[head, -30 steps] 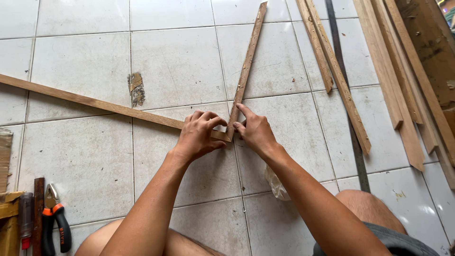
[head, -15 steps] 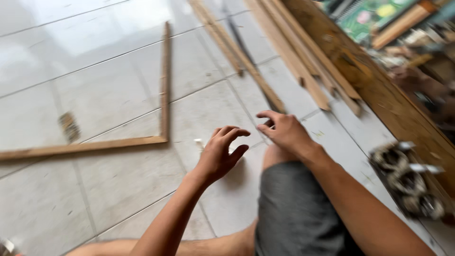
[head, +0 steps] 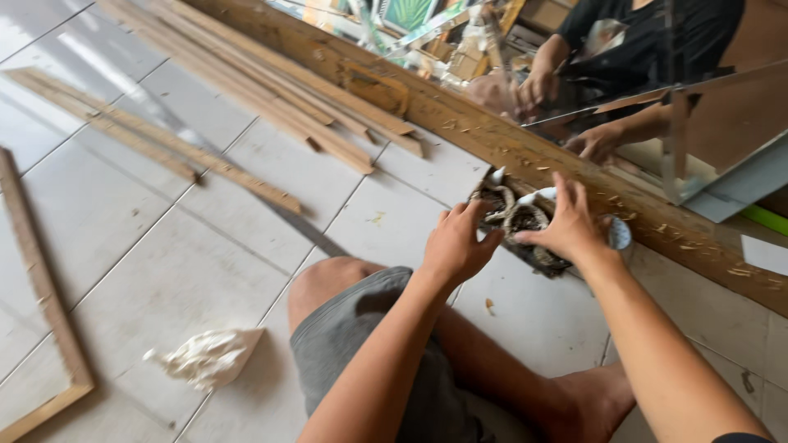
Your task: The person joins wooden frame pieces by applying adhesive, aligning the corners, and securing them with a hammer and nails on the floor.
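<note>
"White floor tiles (head: 164,271) were under the person, right? Where was the thing they were reaching for?"

"Yes, they sat on the floor. A dark little box (head: 525,226) full of small bits sat on the tiles just ahead of their knee, right up against a long wooden beam (head: 509,148). Both hands were on it."

"Which hand was where?"

"The left hand (head: 455,246) was at the near left edge of the box. The right hand (head: 570,226) lay over its right side, so the box was between the two hands. It lay ahead of the left fingers (head: 480,215) and under the right ones."

"Were the fingers closed?"

"The left fingers were bent and touching the edge, but I could not tell if they pinched anything. The right fingers were spread and resting on top, not clenched."

"Which hand was closer?"

"Both touched it. The right one covered more of it."

"What else was around?"

"A crumpled rag (head: 209,357) lay by the left leg, thin wood strips (head: 271,90) lay farther off, and another person's hands (head: 599,141) showed behind the beam."
</note>
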